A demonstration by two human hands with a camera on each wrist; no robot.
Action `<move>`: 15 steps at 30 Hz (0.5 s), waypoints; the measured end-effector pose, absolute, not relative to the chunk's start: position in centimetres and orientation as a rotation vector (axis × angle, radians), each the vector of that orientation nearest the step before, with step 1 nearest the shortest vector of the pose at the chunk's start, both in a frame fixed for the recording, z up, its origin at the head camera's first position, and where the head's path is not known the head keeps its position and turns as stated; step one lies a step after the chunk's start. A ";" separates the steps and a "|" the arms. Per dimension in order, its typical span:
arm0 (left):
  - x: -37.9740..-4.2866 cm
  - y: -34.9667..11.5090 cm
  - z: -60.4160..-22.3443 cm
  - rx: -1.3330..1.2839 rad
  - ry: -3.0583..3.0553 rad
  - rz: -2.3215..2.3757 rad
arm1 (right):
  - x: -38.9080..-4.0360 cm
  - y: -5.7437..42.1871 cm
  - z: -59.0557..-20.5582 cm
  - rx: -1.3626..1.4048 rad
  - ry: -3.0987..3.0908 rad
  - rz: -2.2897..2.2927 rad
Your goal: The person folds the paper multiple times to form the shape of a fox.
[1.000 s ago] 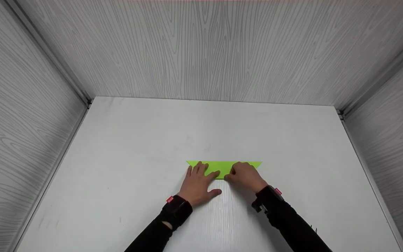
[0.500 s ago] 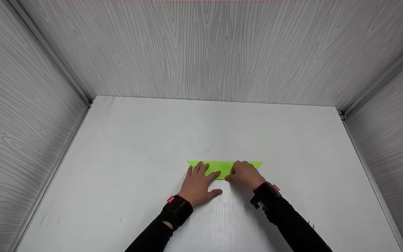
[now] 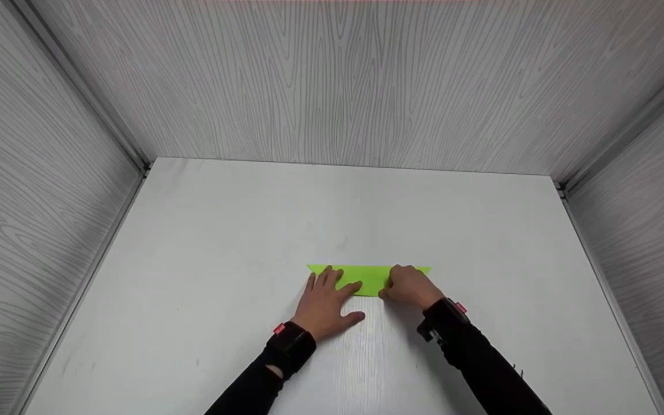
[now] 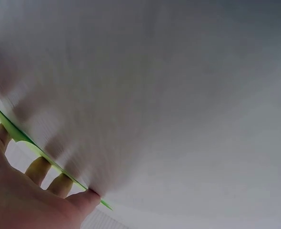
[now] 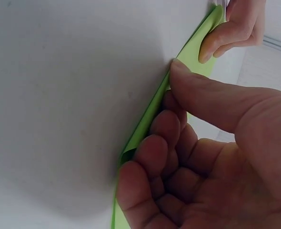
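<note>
A bright green sheet of paper (image 3: 371, 279), folded into a long strip with pointed ends, lies on the white table. My left hand (image 3: 321, 308) rests on its left part with fingers spread, the thumb off the near edge. Along that same edge, right of the middle, my right hand (image 3: 412, 286) works with its fingers curled. In the right wrist view, the thumb (image 5: 183, 76) and curled fingers meet the paper's folded edge, where the layers gape slightly. Left fingertips reach the paper's far edge in the left wrist view.
The white tabletop (image 3: 222, 230) stretches around the paper. Grey wood-grain panels stand at the back (image 3: 338, 86), left (image 3: 32, 190) and right (image 3: 649, 202). Black sleeves and wrist bands cover both forearms.
My right hand has slid slightly to the right along the paper's near edge, showing a little more green between the hands. The left hand and the paper stay in place.
</note>
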State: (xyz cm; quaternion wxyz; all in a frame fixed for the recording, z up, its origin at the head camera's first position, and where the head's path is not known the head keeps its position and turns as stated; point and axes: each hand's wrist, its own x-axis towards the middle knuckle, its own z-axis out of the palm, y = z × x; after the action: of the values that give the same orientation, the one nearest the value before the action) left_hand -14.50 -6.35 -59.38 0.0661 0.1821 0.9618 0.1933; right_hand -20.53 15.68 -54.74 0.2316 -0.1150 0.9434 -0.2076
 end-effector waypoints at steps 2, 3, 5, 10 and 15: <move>-14.5 -6.4 -59.4 0.546 2.899 0.584 | -20.6 15.7 -54.7 -0.321 2.586 -0.579; -14.6 -6.5 -59.5 0.545 2.897 0.584 | -20.6 15.7 -54.7 -0.321 2.579 -0.584; -14.6 -6.5 -59.6 0.540 2.895 0.578 | -20.5 15.6 -54.7 -0.320 2.581 -0.589; -14.7 -6.4 -59.7 0.537 2.913 0.561 | -20.4 15.7 -54.7 -0.313 2.580 -0.583; -14.5 -6.4 -59.8 0.536 2.903 0.583 | -20.4 16.3 -54.7 -0.306 2.570 -0.578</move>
State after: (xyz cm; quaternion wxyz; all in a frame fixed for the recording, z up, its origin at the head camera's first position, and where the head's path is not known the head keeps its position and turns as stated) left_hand -14.54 -6.38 -59.76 0.0663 0.1776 0.9627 0.1933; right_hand -20.45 16.27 -54.70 0.2422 -0.1118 0.9403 -0.2116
